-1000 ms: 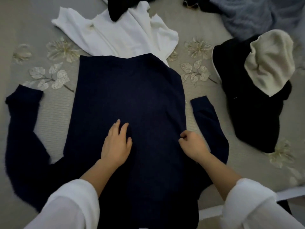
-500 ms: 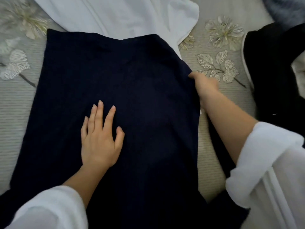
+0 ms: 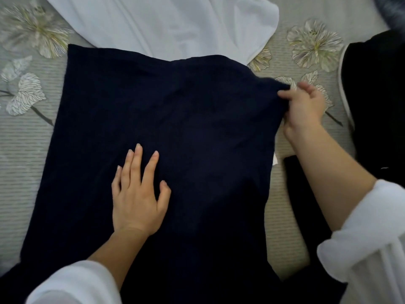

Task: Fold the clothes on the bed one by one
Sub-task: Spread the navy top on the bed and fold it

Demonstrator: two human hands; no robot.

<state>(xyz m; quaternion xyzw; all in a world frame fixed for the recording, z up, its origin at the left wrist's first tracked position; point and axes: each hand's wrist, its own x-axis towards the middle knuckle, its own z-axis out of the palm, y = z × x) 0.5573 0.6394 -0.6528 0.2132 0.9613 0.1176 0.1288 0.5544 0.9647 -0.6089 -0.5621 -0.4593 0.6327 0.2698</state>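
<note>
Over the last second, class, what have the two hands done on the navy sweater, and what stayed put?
The right hand slid up the right edge of the navy sweater; its fingers now pinch the far corner. The left hand stayed flat on the middle; the white garment still lies beyond.

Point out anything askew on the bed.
The navy sweater's far right corner is lifted and bunched where the right hand pinches it, and its far hem lies over the white garment. Nothing looks damaged or spilled.

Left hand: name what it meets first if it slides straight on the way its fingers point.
The left hand would cross more navy garment, then likely meet the white garment past its edge.
</note>
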